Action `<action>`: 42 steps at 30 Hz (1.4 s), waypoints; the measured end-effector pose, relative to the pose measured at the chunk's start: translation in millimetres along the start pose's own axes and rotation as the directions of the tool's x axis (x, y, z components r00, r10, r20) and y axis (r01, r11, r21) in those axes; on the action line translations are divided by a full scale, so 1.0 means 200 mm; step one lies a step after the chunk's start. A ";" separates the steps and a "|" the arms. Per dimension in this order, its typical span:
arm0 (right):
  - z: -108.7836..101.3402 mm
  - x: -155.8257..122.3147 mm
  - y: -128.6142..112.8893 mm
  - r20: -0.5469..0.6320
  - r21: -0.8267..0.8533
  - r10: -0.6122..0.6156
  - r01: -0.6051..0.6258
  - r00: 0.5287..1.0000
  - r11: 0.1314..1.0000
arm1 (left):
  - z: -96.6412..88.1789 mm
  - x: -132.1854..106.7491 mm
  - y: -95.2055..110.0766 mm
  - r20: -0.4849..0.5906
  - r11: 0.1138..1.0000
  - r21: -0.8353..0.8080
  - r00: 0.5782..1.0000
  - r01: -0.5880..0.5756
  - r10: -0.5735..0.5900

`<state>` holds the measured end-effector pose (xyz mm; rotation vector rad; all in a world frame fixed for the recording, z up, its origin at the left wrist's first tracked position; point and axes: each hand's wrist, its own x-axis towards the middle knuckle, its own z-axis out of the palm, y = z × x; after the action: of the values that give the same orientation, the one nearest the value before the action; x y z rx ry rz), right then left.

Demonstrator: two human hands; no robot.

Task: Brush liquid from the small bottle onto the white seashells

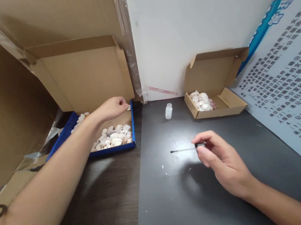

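My right hand pinches the black cap of a thin applicator brush over the dark grey mat. The brush's dark tip points left. Behind it a small open bottle of whitish, translucent look stands upright. Over the back right part of a blue-edged cardboard box is my left hand, its fingers curled closed. A small pale seashell shows right by the fingertips; whether they hold it I cannot tell. Several white and brownish seashells lie in the front of that box, partly covered by my forearm.
A smaller open cardboard box at the back right holds white shells and some pinkish ones. White specks dot the mat. A white panel rises behind, cardboard walls at the left, and a printed sheet at the right.
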<state>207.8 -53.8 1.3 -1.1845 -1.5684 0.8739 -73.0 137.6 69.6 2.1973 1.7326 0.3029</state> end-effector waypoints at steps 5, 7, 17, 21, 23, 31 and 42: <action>-0.05 0.06 0.00 -0.302 0.176 -0.051 0.108 0.952 0.978 | 0.09 -0.08 0.27 0.083 0.965 -0.153 0.970 -0.214 0.228; -0.07 0.09 0.00 -0.328 0.205 -0.020 0.092 0.944 0.974 | 0.16 -0.09 0.34 0.097 0.950 -0.198 0.959 -0.242 0.265; -0.06 0.11 0.07 -0.236 0.179 -0.015 0.059 0.972 0.982 | 0.53 -0.01 0.46 -0.171 0.961 -0.270 0.985 -0.062 0.015; -0.07 0.13 0.08 -0.231 0.211 -0.010 0.060 0.973 0.976 | 0.58 -0.01 0.46 -0.127 0.973 -0.225 0.992 -0.054 0.026; -0.07 0.14 0.09 -0.249 0.214 -0.016 0.071 0.968 0.974 | 0.59 0.00 0.46 -0.101 0.981 -0.184 0.994 -0.059 0.041; -0.11 0.15 0.06 -0.408 0.095 -0.112 0.165 0.906 0.982 | 0.61 -0.06 0.49 -0.089 0.987 0.032 0.983 -0.157 0.159; -0.19 0.19 0.06 -0.410 -0.152 -0.241 0.195 0.879 0.969 | 0.62 -0.19 0.48 -0.025 0.868 0.129 0.873 -0.480 0.487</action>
<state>243.9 -14.3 12.1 -1.1518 -1.3616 0.3517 49.3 65.5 -6.8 2.7194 1.2195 0.3884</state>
